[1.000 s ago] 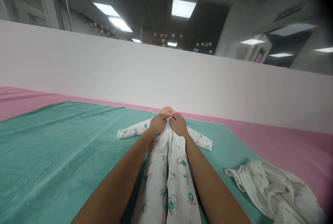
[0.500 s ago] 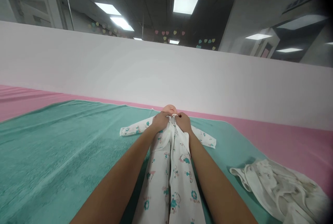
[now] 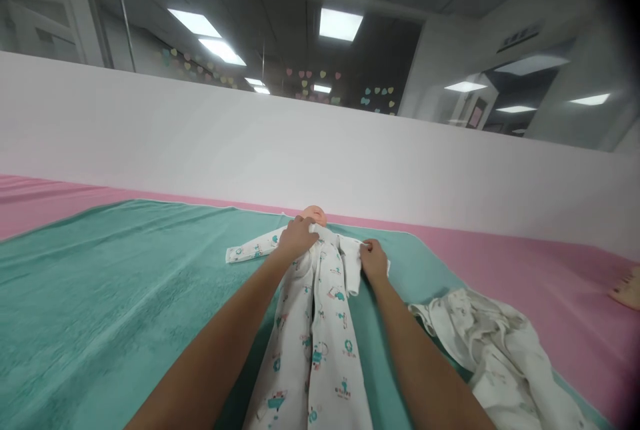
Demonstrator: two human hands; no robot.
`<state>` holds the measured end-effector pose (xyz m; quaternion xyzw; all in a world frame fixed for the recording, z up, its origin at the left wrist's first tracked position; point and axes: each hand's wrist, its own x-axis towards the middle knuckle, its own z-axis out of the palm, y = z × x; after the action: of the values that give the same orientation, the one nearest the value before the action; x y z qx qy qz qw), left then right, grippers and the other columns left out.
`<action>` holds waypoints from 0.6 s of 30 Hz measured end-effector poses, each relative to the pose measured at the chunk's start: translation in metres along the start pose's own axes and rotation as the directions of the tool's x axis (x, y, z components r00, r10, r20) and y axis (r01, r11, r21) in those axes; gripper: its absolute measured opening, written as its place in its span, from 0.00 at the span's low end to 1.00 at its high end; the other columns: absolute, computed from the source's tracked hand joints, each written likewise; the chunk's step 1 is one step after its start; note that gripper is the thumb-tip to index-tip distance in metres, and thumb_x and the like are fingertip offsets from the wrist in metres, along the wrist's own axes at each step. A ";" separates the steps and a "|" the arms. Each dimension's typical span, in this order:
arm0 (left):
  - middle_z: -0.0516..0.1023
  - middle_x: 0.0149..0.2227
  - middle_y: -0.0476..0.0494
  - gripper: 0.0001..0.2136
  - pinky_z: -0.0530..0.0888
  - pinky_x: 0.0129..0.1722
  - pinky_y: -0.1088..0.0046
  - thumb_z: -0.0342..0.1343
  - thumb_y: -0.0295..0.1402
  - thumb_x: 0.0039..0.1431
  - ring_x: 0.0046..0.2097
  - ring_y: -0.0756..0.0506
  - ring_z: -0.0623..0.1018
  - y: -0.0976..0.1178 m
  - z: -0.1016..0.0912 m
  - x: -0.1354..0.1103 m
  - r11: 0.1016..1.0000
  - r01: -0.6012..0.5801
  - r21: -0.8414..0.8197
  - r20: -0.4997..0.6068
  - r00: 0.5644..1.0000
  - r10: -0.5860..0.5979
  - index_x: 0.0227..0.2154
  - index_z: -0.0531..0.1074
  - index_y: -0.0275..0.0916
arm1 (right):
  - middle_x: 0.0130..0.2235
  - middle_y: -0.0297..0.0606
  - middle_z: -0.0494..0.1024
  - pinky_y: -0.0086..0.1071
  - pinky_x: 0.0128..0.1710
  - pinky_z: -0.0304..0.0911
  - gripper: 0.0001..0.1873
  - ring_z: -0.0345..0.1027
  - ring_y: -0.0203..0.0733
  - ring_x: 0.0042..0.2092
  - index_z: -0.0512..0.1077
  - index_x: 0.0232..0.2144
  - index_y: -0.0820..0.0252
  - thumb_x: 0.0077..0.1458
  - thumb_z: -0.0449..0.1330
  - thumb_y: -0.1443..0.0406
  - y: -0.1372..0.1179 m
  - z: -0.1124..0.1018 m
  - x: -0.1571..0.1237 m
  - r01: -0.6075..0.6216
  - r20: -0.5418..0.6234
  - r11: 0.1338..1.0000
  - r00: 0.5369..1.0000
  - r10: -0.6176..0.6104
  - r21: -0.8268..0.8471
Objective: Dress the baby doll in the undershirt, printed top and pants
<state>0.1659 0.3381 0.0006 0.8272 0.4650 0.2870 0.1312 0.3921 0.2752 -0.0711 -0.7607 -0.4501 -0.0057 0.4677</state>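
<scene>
A baby doll (image 3: 315,215) lies on its back on a teal towel (image 3: 110,297), dressed in a white printed sleepsuit (image 3: 315,337). My left hand (image 3: 297,238) rests on the doll's chest near the neck, fingers curled onto the fabric. Off to the doll's right side, my right hand (image 3: 374,259) pinches the suit's sleeve, which is folded in toward the body. The other sleeve (image 3: 249,251) lies stretched out to the left. Only the top of the doll's head shows past my hands.
A crumpled white garment (image 3: 495,343) lies on the towel's right part. The towel covers a pink sheet (image 3: 525,283). A white partition (image 3: 320,150) runs across behind. A skin-coloured object (image 3: 627,290) shows at the far right edge.
My right hand has left the doll's collar and moved right to the sleeve, which is now folded inward. The left hand stays at the chest. The view has shifted slightly.
</scene>
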 end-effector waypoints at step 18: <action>0.71 0.46 0.41 0.14 0.67 0.42 0.66 0.43 0.34 0.58 0.49 0.40 0.69 -0.120 -0.035 -0.043 0.945 0.174 0.275 -0.145 0.980 -0.138 0.46 0.65 0.42 | 0.49 0.46 0.68 0.39 0.49 0.56 0.19 0.60 0.50 0.52 0.66 0.44 0.60 0.50 0.48 0.62 0.016 0.002 0.005 0.040 -0.058 0.997 0.997 -0.044 -0.063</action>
<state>0.0451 0.3643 -0.0446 0.7784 0.5731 0.2561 0.0033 0.4051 0.2778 -0.0815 -0.7647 -0.4515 -0.0523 0.4568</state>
